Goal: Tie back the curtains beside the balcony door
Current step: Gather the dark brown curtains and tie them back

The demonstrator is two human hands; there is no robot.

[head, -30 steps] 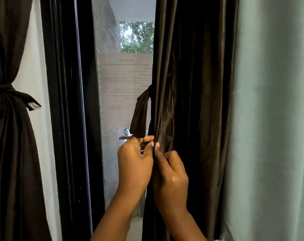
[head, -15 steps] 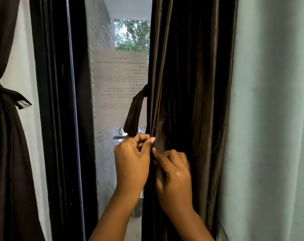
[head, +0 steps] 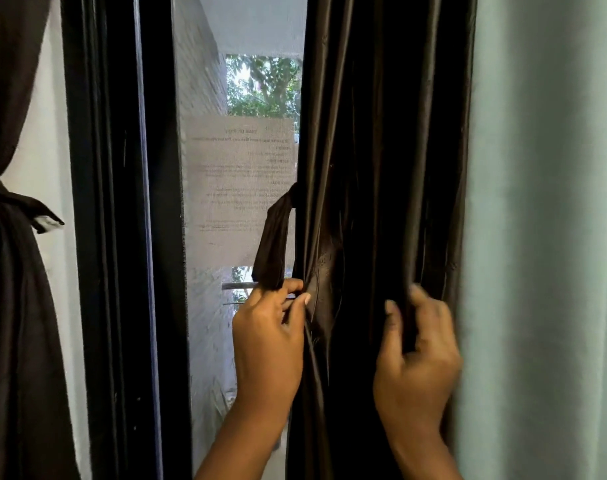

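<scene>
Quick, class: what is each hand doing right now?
Left hand: pinching the tie-back strap.
Right hand: gripping folds of the dark curtain.

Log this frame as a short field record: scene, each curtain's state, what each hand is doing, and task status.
scene: balcony door with dark curtains on both sides
left curtain: gathered and tied with a band
right curtain: hanging loose, not tied
tie-back strap: dangles at the right curtain's door-side edge
left hand: pinches the strap's lower end
right hand: grips folds at the right curtain's far side
notice: paper on the door glass, text unreadable
task status: one curtain tied, one still to tie
</scene>
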